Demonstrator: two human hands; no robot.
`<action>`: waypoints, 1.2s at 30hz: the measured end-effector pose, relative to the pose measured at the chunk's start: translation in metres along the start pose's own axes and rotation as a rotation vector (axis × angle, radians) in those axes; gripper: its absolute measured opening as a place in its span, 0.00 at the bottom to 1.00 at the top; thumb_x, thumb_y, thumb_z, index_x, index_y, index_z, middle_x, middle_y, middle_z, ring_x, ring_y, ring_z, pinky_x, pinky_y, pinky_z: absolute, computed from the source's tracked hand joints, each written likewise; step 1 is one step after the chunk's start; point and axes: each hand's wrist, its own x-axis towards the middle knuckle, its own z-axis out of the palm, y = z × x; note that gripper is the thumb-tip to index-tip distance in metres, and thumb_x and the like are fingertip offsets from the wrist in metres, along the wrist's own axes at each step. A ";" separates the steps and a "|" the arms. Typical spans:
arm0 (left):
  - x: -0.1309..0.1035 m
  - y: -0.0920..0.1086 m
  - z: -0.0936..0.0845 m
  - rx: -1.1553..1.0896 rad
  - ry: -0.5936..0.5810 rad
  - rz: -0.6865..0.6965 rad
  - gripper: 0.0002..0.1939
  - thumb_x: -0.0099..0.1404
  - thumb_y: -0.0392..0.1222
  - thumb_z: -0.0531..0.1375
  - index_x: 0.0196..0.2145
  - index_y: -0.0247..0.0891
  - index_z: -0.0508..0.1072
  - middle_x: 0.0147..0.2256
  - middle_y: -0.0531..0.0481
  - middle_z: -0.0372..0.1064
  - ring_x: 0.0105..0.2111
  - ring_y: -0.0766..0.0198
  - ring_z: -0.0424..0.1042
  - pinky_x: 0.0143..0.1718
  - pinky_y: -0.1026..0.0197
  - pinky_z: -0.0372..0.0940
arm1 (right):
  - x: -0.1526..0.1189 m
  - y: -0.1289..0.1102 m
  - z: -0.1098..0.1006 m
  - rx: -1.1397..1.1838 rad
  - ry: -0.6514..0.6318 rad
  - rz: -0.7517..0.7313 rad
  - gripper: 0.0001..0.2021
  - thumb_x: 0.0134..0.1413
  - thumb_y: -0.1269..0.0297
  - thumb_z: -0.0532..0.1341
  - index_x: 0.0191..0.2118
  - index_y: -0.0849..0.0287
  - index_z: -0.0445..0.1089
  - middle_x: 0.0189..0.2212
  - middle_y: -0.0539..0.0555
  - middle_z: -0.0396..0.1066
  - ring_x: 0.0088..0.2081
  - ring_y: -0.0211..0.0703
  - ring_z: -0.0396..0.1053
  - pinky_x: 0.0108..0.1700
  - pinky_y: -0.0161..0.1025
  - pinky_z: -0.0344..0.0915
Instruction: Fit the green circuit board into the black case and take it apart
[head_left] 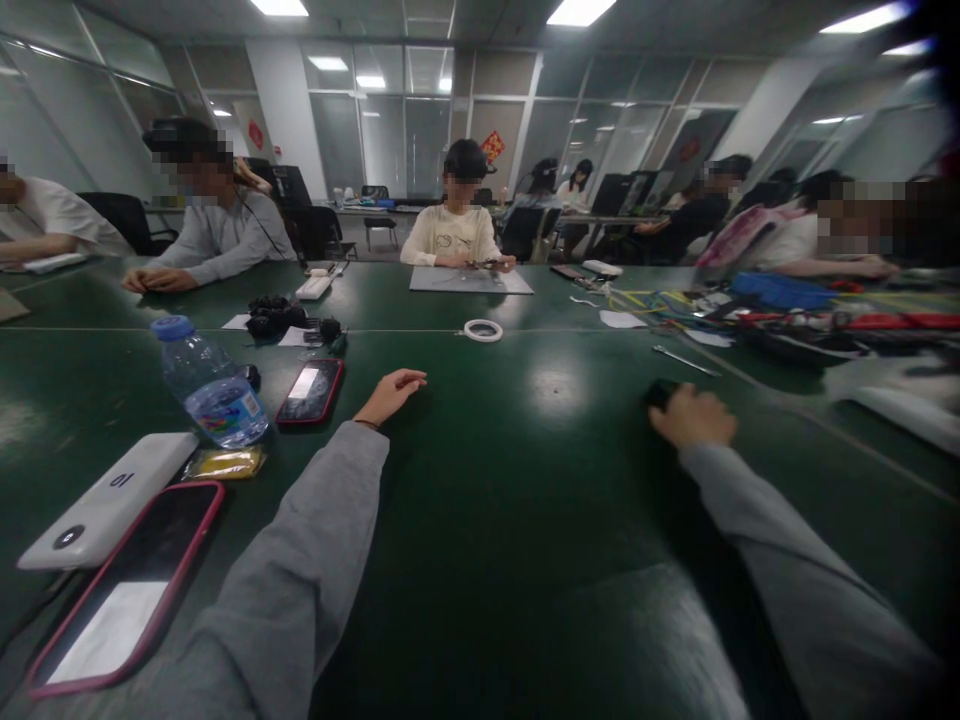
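My left hand hovers low over or rests on the green table; I cannot tell which. Its fingers are stretched out and it holds nothing. Just left of it lies a phone in a red case. On the right side of the table my right hand is closed around a small black object, mostly hidden by the fingers and blurred, so its kind is unclear. A thin silvery tool lies beyond that hand. Farther off, near the middle, is a white ring-shaped roll.
At left stand a water bottle, a white power bank, a yellow packet and a larger phone. Black cables lie behind. Tangled wires and a blue item fill the far right. Several people sit around the table.
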 end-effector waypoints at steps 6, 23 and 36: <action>0.001 0.006 0.001 -0.031 0.049 -0.055 0.22 0.62 0.54 0.55 0.45 0.33 0.72 0.42 0.41 0.73 0.39 0.63 0.71 0.45 0.57 0.65 | -0.065 -0.216 -0.051 0.551 0.130 -0.949 0.27 0.56 0.57 0.60 0.60 0.55 0.56 0.47 0.61 0.64 0.46 0.54 0.64 0.45 0.46 0.60; -0.001 0.015 0.000 -0.004 0.049 -0.044 0.20 0.60 0.52 0.57 0.42 0.34 0.75 0.44 0.44 0.73 0.46 0.58 0.69 0.52 0.55 0.60 | -0.084 -0.243 -0.037 1.166 -0.163 -0.906 0.29 0.47 0.56 0.68 0.53 0.57 0.60 0.46 0.57 0.64 0.48 0.51 0.62 0.50 0.50 0.61; 0.001 0.008 0.005 -0.044 0.013 -0.060 0.27 0.56 0.54 0.61 0.47 0.32 0.71 0.45 0.40 0.72 0.44 0.59 0.71 0.49 0.55 0.63 | -0.083 -0.240 -0.039 1.298 -0.079 -0.838 0.24 0.48 0.71 0.65 0.51 0.55 0.59 0.45 0.55 0.62 0.47 0.47 0.62 0.51 0.46 0.60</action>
